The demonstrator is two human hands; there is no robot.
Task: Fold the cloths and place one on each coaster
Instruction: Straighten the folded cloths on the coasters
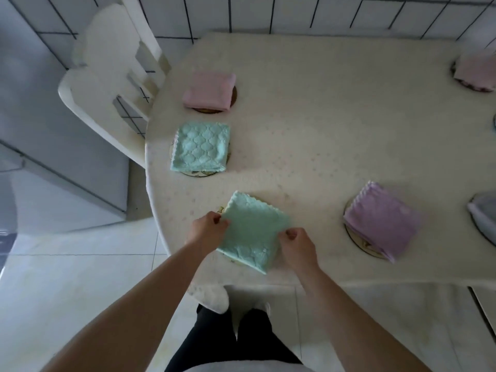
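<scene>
Cream surface [322,135]: carries folded cloths on coasters.
Green cloth [252,232]: folded, at the near edge, over a mostly hidden coaster [220,209].
Left hand [208,226]: pinches its left side.
Right hand [296,244]: pinches its right side.

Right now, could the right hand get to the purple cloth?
Probably yes. The right hand is pinching the green cloth, so it must let go first. The purple cloth lies to its right, with only bare table between.
</scene>
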